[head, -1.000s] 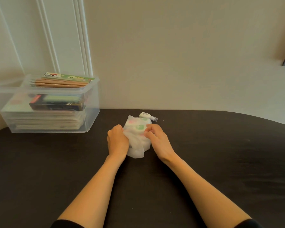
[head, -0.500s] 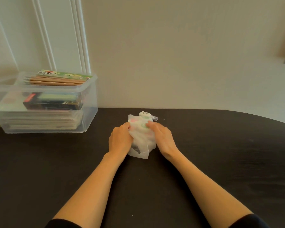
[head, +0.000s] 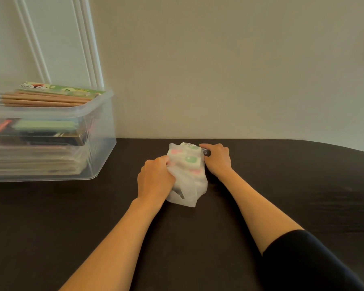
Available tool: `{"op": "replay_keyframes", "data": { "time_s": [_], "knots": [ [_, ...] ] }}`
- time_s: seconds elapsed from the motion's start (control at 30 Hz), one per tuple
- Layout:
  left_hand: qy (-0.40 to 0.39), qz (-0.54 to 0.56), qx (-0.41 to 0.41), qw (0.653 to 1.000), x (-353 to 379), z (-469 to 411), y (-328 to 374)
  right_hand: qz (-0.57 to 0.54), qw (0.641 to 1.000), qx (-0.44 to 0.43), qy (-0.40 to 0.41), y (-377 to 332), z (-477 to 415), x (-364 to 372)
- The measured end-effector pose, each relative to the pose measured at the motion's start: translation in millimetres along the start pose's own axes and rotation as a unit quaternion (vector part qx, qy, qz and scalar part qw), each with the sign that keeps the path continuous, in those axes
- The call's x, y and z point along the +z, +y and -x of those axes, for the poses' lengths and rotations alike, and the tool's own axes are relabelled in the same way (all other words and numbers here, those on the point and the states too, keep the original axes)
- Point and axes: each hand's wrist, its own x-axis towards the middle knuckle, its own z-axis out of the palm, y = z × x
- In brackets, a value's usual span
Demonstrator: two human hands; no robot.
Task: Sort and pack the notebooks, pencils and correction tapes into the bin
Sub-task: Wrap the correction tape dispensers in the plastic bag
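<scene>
A frosted white plastic bag (head: 189, 177) holding pink and green correction tapes lies on the dark table (head: 72, 217). My left hand (head: 156, 178) grips the bag's left side. My right hand (head: 216, 159) has its fingers curled round a loose white correction tape (head: 206, 151) just behind the bag's right corner; most of that tape is hidden. At the far left stands the clear plastic bin (head: 101, 148), with stacked notebooks (head: 36, 160) at the bottom, a dark box above them, and wooden pencils (head: 42, 99) beside a green pack on top.
A pale wall with white moulding rises straight behind the table. The table's far edge curves away to the right. Dark tabletop stretches in front of and to the right of my arms.
My right hand has left the bag and moved back to the loose correction tape, closing on it. My left hand keeps its hold on the bag. The camera has moved closer.
</scene>
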Motion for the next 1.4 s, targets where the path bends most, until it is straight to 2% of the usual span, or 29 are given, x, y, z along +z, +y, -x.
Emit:
{"op": "replay_keyframes", "data": {
  "time_s": [0.17, 0.33, 0.5, 0.6, 0.73, 0.83, 1.0, 1.17, 1.3, 1.4],
  "knots": [
    [0.004, 0.01, -0.009, 1.0, 3, -6, 2, 0.011, 1.0, -0.002, 0.004, 0, -15, 1],
    [-0.005, 0.018, -0.015, 1.0, 4, -5, 3, -0.043, 0.999, 0.018, 0.015, -1, -16, -2],
    [-0.008, 0.038, -0.026, 0.999, 1, -4, 2, -0.141, 0.982, 0.085, 0.093, 0, -8, -8],
    [-0.031, 0.039, -0.033, 0.998, 1, 0, 5, -0.284, 0.933, 0.166, 0.145, 6, 8, -23],
    [-0.041, 0.048, -0.045, 0.997, -1, 12, 15, -0.505, 0.822, 0.222, 0.141, 7, 43, -49],
    [-0.038, 0.077, -0.038, 0.996, -3, 31, 28, -0.567, 0.799, 0.186, 0.077, 9, 76, -71],
    [-0.078, 0.128, -0.029, 0.988, -8, 59, 41, -0.567, 0.814, 0.123, -0.032, 13, 117, -97],
    [-0.093, 0.153, -0.04, 0.983, -16, 71, 40, -0.485, 0.869, 0.073, -0.07, 6, 148, -108],
    [-0.063, 0.157, -0.016, 0.985, -21, 81, 42, -0.378, 0.924, 0.049, 0.0, -7, 162, -102],
    [-0.037, 0.135, -0.014, 0.99, -24, 85, 42, -0.358, 0.929, 0.051, 0.083, -15, 167, -91]
  ]
}}
